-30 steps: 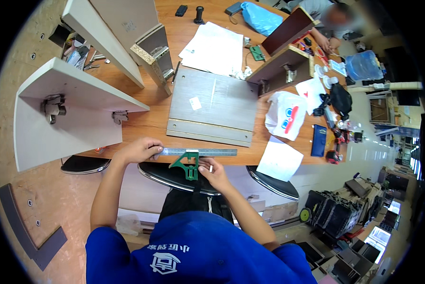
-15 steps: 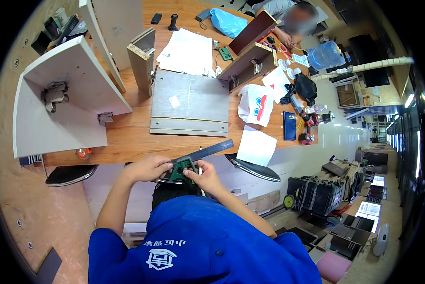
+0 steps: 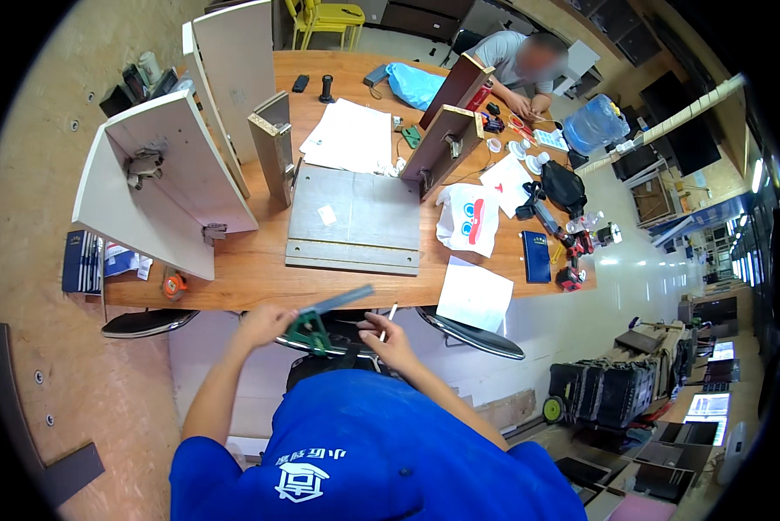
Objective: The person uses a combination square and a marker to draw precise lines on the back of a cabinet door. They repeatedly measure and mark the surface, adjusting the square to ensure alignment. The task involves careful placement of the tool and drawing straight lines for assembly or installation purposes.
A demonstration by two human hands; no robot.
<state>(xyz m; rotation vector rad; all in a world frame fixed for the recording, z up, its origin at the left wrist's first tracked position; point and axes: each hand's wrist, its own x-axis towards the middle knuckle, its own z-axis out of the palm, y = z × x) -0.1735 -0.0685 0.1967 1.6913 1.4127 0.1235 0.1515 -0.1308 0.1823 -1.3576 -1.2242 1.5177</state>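
Note:
My left hand is closed around one end of a combination square, whose green head hangs below its steel blade. The blade slants up to the right, just short of the table's front edge. To the right of it, my right hand grips a thin white pencil between its fingers, apart from the square. Beyond both hands a grey board lies flat on the wooden table, with two drilled holes along its near edge and a small white paper piece on it.
Hinged cabinet panels stand at the left, and a brown upright panel at the board's right. An orange tape measure sits by the front edge. White paper overhangs it, near a stool. Another person sits at the far right.
My right hand has let go of the square and moved right, with the pencil now showing in it. My left hand has shifted left with the square. The view has tilted up.

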